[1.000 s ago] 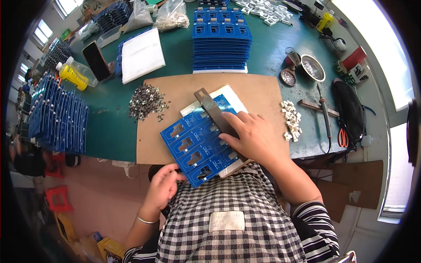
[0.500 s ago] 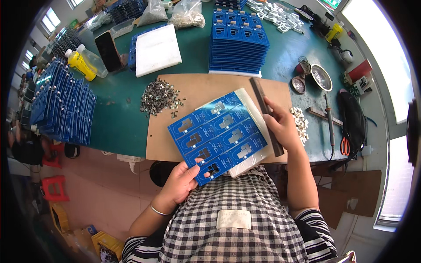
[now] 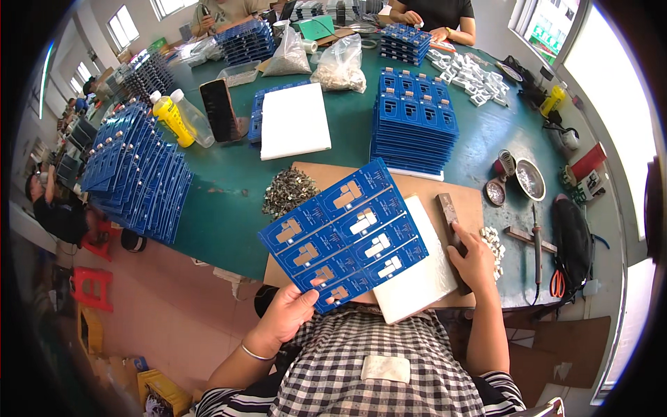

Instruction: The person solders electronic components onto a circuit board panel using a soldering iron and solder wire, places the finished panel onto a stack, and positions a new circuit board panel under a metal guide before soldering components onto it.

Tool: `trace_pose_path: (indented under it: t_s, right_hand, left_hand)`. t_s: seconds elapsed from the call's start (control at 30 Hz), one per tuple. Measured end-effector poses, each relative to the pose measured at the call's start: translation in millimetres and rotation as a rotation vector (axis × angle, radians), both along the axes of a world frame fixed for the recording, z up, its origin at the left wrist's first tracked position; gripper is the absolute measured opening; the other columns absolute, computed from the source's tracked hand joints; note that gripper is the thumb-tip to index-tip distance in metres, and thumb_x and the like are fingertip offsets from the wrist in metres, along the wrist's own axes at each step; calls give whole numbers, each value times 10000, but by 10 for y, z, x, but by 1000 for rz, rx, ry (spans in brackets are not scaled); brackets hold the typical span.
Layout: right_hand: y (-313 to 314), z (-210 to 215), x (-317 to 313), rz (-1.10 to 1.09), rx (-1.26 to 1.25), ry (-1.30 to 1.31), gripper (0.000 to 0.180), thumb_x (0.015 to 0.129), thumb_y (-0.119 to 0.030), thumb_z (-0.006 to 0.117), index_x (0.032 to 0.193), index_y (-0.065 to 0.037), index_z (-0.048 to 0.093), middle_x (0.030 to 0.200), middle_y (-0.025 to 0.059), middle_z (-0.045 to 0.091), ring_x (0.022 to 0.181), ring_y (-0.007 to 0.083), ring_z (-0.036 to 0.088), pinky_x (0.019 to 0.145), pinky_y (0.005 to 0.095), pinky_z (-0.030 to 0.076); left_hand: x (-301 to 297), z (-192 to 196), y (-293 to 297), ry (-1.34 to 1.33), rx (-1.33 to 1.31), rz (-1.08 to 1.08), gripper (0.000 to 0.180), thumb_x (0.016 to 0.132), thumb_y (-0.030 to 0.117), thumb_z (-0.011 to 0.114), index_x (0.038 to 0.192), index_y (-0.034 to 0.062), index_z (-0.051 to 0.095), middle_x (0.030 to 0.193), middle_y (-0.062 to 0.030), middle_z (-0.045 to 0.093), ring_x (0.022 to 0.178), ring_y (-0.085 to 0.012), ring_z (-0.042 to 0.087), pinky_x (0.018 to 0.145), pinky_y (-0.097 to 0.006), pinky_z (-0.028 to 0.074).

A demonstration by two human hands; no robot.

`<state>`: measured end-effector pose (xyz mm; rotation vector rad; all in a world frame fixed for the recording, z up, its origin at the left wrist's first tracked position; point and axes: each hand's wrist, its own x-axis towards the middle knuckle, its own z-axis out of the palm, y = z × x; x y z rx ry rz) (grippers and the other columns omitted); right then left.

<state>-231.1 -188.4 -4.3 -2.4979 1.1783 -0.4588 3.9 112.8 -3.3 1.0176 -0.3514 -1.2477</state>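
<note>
A blue circuit board panel [image 3: 351, 240] with several cut-outs is pinched at its lower corner by my left hand [image 3: 288, 313], tilted above the work board. Brown shows through its cut-outs on the left and white through some on the right. Beneath its right part lies a white pad [image 3: 417, 267]. Along the pad's right edge sits a dark flat bar [image 3: 447, 208]; my right hand [image 3: 476, 263] grips it, thumb and index finger on it. Right of that hand is a heap of small white parts [image 3: 495, 243]. Small dark components [image 3: 288, 191] are heaped behind the panel's left corner.
A brown work board [image 3: 465, 201] lies on the green table [image 3: 229, 201]. Stacked blue panels stand behind [image 3: 413, 132] and left [image 3: 139, 174]. A soldering iron [image 3: 536, 257], metal bowl [image 3: 530, 179], phone [image 3: 219, 111] and bottles [image 3: 172, 119] surround it. Two people work across the table.
My left hand has raised the panel off the white pad and shifted it left. The bar and my right hand are lower beside the pad. The view has tilted up, showing the people opposite.
</note>
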Motion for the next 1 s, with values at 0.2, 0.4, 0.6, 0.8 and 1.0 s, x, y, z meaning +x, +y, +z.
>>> trace_pose_path:
  t_s: [0.2,0.4,0.6,0.8,1.0]
  right_hand:
    - [5,14,-46,27,-20,126,587,818,-259,723,1381,-195,572,955,108,648,871,317,661,747,417,530]
    - [57,-62,-44,9,-71,84,561,834,-235,717,1374,-174,577,949,130,630,841,336,653,752,425,519]
    - [55,-117,-64,-8,-71,28,545,819,-265,735,1339,-169,603,960,129,637,858,335,649,764,430,512]
    - [34,-155,-73,-5,-67,13,542,817,-276,735,1334,-177,606,968,123,641,864,334,651,765,430,514]
    - [26,-185,-79,-3,-100,-1,539,816,-280,733,1331,-183,608,985,123,647,871,338,652,766,434,514]
  left_hand:
    - [4,-15,1,-72,-56,57,233,1024,62,525,1237,15,609,1223,-112,642,1034,-153,617,801,-270,502]
    - [12,36,-40,-173,-62,111,243,1022,37,523,1246,3,612,1277,-101,615,1138,-184,588,1017,-368,473]
    - [-20,64,-60,-276,-61,150,251,1024,55,532,1257,18,617,1283,-79,618,1153,-160,576,1019,-334,455]
    - [-87,96,-33,-271,-73,168,243,1029,87,534,1253,54,624,1212,-50,644,950,-85,582,770,-237,472]
    - [-106,104,23,-7,-93,137,252,1029,96,531,1264,114,619,1134,-23,651,657,-24,468,502,-184,297]
